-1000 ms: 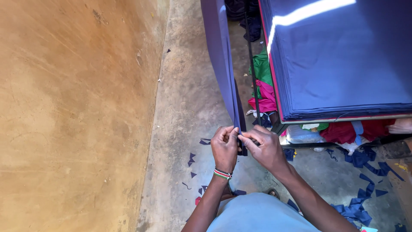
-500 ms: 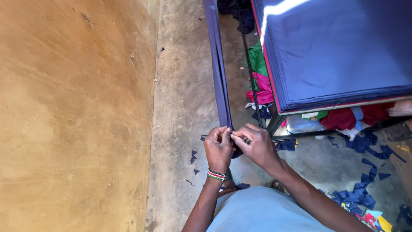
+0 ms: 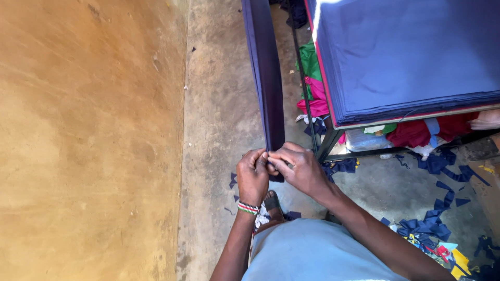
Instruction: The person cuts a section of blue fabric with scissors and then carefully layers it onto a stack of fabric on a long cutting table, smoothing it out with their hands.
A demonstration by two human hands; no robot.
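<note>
Concrete floor (image 3: 219, 104), scraps (image 3: 432, 224) strewn; left hand (image 3: 252, 174), right hand (image 3: 297, 166) pinched shut on navy strip (image 3: 266, 78); table (image 3: 406, 57) beside.

Long dark navy fabric strip (image 3: 266, 78), folded narrow w/ smooth, slightly shiny surface; hangs as a straight band from top of view down to its lower end, which is pinched betw. left hand (image 3: 253, 176) & right hand (image 3: 299, 169), fingers curled tight on it. Strip runs over grey concrete floor, just beside the table edge
</note>
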